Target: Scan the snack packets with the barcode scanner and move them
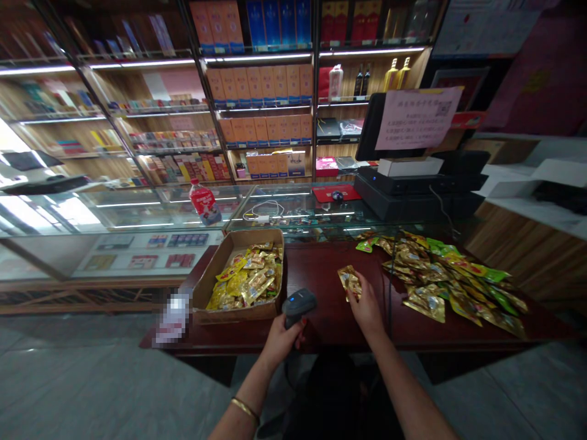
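Gold is glinting on the packet [347,280] I'm seeing the right hand [365,307] pinching over the counter [321,269], angling forward-left, packet's long axis slanting away and left; the left hand [280,338], angling forward-right, is gripping a scanner [299,302] facing right.

A person's two hands work over a dark red tabletop [321,269]. The left hand [285,337] grips a barcode scanner [299,303] just beside an open cardboard box [243,315] of gold and yellow packets [257,283]. The right hand [365,305] pinches a gold packet [347,278], left of a loose pile [426,269] of gold and green ones. Behind stand a red bottle [204,203], a monitor [372,128] and stocked shelves [263,59].
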### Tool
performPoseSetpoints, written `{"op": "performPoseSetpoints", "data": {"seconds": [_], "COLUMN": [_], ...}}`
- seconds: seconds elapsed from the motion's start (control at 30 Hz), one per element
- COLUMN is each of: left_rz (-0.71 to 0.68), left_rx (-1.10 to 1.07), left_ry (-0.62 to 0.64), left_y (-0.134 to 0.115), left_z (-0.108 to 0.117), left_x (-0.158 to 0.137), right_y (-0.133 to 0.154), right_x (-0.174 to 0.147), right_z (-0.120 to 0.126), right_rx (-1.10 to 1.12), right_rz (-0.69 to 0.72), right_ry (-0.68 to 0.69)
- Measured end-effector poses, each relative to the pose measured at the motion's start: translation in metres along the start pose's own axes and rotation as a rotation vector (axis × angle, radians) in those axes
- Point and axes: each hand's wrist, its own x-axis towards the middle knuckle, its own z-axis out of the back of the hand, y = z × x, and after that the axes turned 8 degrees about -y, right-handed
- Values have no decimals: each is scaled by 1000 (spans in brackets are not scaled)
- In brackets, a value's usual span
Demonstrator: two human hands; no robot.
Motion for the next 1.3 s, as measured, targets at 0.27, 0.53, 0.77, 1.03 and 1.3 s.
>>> {"op": "performPoseSetpoints", "data": {"seconds": [0.27, 0.53, 0.77, 1.03, 1.3], "left_rz": [7, 5, -7, -53, -3], "left_rx": [-34, -30, -70, -22, 3], "left_ry": [24, 20, 9, 10, 14], "left_y": [-2, -1, 0, 4, 1], "left_z": [1, 1, -1, -1, 0], "left_x": [-1, 0, 0, 2, 1], "right_y": [1, 5, 5, 144, 255], "right_x": [-3, -1, 3, 75, 24], "right_z": [-1, 1, 1, -39, 149], "right_rx": [92, 100, 212, 801, 1371], "right_rz": [7, 3, -209, -382, -50], "right_ry": [-35, -38, -10, 225, 464]}}
